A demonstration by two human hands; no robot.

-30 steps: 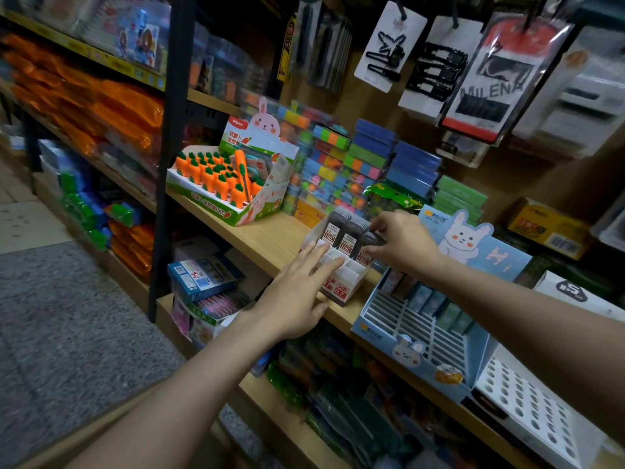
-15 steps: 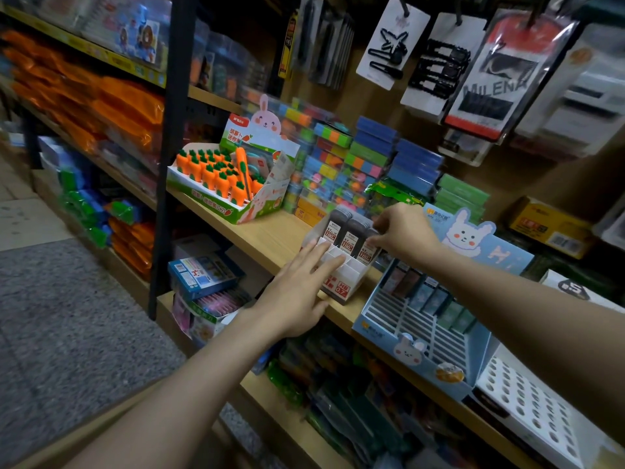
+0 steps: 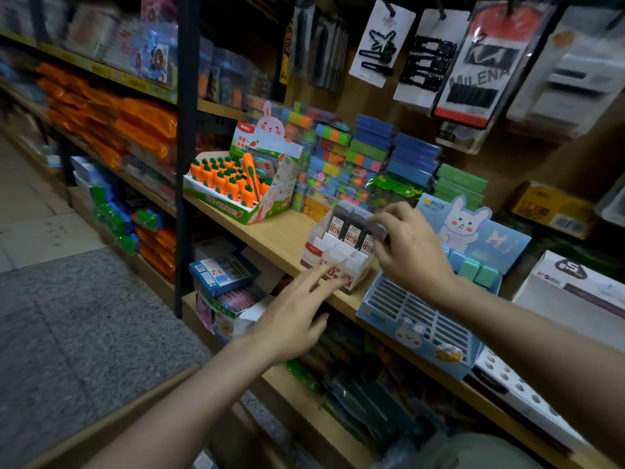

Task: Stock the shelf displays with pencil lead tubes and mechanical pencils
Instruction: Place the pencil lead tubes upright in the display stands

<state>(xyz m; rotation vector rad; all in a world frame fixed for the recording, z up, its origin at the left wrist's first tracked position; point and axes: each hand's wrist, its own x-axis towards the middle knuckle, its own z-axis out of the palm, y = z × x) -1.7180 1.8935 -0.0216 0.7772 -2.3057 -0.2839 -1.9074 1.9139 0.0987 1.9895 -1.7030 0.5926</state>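
Head view. Wooden shelf board [image 3: 270, 236] runs from upper left to lower right. At its front edge stands a small white cardboard display box with stepped compartments [image 3: 333, 257]. Back row of the box holds three dark grey pencil lead tubes with red-and-white labels [image 3: 351, 228], upright, side by side.

Right hand [image 3: 411, 247] is over the box's right end; thumb and fingers pinch the cap of the rightmost tube.

Left hand [image 3: 297, 313] is in front of the box, fingers straight and spread, grasping nothing; fingertips [image 3: 326, 270] lie against the box's front face. Motion blur here, so contact is not certain.

Just right of the white box: light blue slotted display tray with a rabbit backing card [image 3: 426, 316], at the front edge. To the left on the same board: green-and-white box of orange carrot-shaped items [image 3: 233, 186]. Behind: stacked coloured blocks [image 3: 365, 154].
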